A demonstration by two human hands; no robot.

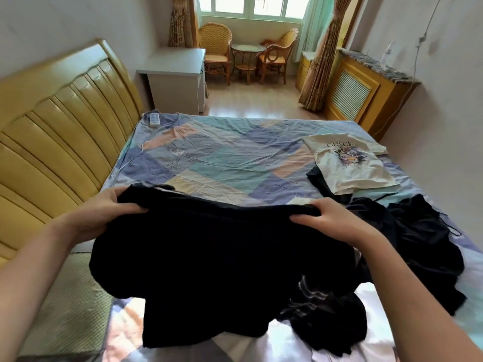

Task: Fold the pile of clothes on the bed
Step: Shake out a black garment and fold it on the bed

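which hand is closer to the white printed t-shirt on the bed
The right hand. It grips the black garment just short of the white t-shirt, which lies beyond it to the right. The left hand grips the garment's other end, near the headboard.

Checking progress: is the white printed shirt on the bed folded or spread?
Folded. The white printed shirt lies flat as a compact rectangle, sleeves tucked under, print up.

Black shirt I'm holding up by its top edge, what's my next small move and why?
Probably lower it flat onto the bare sheet ahead. Both hands, left and right, grip the black shirt in the air, its lower part bunched, so it needs spreading before folding.
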